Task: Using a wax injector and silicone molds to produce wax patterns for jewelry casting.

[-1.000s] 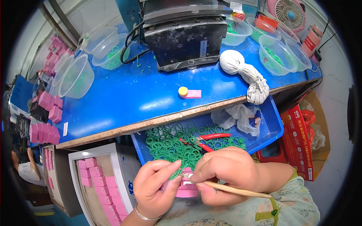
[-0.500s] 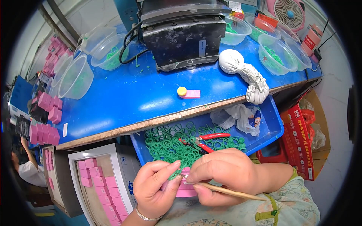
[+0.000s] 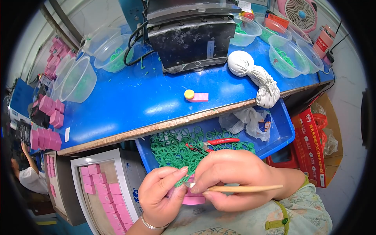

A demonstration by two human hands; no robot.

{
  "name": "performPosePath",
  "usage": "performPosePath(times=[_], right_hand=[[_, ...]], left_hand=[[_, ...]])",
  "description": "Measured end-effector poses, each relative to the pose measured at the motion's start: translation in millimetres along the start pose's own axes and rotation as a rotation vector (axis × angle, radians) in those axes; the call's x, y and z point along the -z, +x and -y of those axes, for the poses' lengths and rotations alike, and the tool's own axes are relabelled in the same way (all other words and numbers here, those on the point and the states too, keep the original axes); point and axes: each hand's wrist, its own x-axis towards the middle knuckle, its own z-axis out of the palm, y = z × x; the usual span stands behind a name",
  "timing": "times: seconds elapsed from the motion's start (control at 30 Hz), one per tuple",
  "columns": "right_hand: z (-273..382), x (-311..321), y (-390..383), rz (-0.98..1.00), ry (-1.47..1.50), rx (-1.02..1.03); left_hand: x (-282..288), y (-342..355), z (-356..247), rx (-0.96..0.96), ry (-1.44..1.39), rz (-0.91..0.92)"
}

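My left hand (image 3: 162, 192) pinches a small green ring-like piece (image 3: 180, 181) between thumb and fingertips; most of it is hidden. Facing it, my right hand (image 3: 233, 178) grips a wooden-handled tool (image 3: 250, 188), its handle pointing right. The tool's thin metal tip (image 3: 189, 183) reaches the green piece. Something small and white shows by the right fingertips, too small to name. Below the hands lies a pink block (image 3: 194, 200), partly covered. Just beyond, a blue tray (image 3: 284, 131) holds many green rings (image 3: 172, 150) and red-handled pliers (image 3: 222, 141), partly behind my right hand.
On the blue table (image 3: 129, 105) stand a black machine (image 3: 190, 49), a tied white cloth bag (image 3: 254, 76), a pink piece with yellow top (image 3: 197, 96) and clear bowls (image 3: 80, 82). A drawer of pink blocks (image 3: 103, 188) is at left, a red carton (image 3: 309, 145) at right.
My right hand has turned slightly, swinging the tool's handle end upward to nearly level. It now covers more of the pliers. My left hand stays in place.
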Motion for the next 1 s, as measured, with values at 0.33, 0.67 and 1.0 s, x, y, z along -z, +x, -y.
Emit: performPosePath(times=[0.33, 0.67, 1.0], right_hand=[[4, 2, 2, -0.025, -0.047, -0.001], [-23, 45, 8, -0.457, -0.898, 0.102], [-29, 44, 5, -0.449, -1.171, 0.029]], left_hand=[[-1, -1, 2, 0.008, -0.016, -0.020], [0, -4, 4, 0.082, -0.019, -0.008], [-1, -1, 1, 0.094, 0.038, 0.014]])
